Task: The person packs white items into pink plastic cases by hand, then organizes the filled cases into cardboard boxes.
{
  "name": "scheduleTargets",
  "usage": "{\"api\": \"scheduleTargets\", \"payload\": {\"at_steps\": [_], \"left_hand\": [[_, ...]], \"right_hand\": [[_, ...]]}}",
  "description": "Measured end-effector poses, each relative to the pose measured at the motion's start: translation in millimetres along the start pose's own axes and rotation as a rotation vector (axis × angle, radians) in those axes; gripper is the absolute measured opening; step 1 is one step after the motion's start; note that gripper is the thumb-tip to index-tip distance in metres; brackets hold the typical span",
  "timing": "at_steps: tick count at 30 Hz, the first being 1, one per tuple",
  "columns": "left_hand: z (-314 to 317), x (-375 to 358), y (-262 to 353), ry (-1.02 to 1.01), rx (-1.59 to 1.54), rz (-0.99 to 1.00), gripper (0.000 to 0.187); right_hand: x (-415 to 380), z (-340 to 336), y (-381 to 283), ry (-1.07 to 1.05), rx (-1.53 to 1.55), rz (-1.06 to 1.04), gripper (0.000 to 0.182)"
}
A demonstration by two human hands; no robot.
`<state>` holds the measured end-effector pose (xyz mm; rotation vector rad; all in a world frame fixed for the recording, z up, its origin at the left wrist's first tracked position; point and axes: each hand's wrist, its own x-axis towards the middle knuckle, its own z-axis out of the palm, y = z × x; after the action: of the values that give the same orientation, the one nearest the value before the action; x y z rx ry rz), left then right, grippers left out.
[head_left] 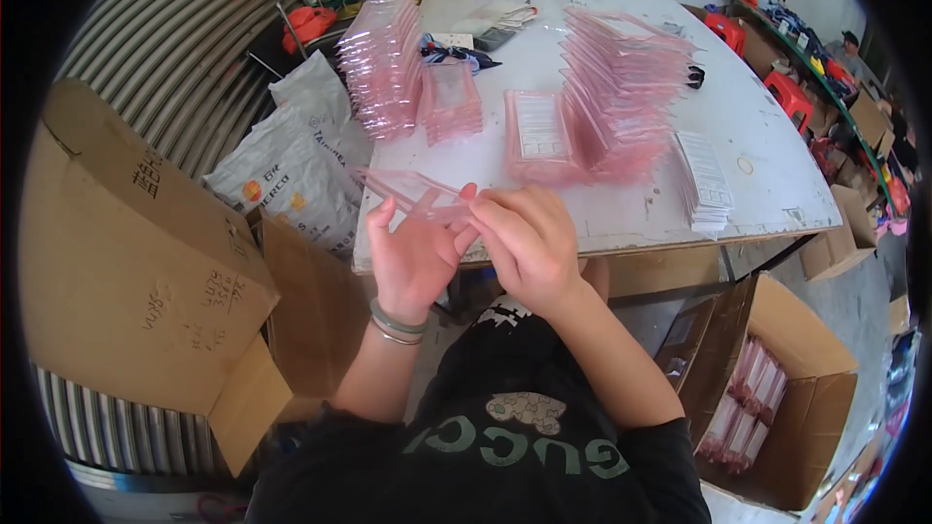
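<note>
A clear pink plastic pouch (417, 196) is held in front of me over the table's near edge. My left hand (413, 257) is palm up with its thumb raised, and the pouch lies across its fingers, partly hiding them. Fingers and thumb of my right hand (529, 238) pinch the pouch's right end, close to the left fingertips. Beyond my hands stand a tall stack of pink pouches (381, 68) and a lower pile (451, 102). To the right, another large stack (621, 87) fans out behind pouches with a white printed card (541, 128) showing. A pile of printed cards (701, 175) lies near the right edge.
The white table (621, 218) spans the front. Cardboard boxes (146, 262) and a silver sack (291, 155) stand at left. An open carton (806, 408) on the right floor holds bundled pink pouches (748, 398). Red stools (788, 99) and a person (854, 58) are farther back.
</note>
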<state>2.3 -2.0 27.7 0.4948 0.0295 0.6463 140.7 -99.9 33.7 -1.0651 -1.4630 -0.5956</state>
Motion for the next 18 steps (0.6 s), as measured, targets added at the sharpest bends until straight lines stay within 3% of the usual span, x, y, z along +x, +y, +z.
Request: {"api": "scheduleTargets", "payload": {"at_steps": [3, 6, 10, 15, 18], "left_hand": [[-5, 0, -3, 0.043, -0.144, -0.015, 0.091], [5, -3, -8, 0.083, -0.170, 0.012, 0.091], [12, -2, -11, 0.039, -0.029, 0.096, 0.088], [18, -4, -16, 0.096, -0.057, 0.129, 0.082], [13, -5, -17, 0.008, -0.085, 0.109, 0.079]], "right_hand": [[1, 1, -9, 0.074, -0.269, -0.174, 0.027], [-13, 4, -12, 0.044, -0.299, -0.234, 0.030], [-12, 11, -16, 0.158, -0.063, -0.032, 0.030], [0, 0, -20, 0.163, -0.200, -0.069, 0.026], [-3, 5, -16, 0.152, -0.163, -0.116, 0.024]]}}
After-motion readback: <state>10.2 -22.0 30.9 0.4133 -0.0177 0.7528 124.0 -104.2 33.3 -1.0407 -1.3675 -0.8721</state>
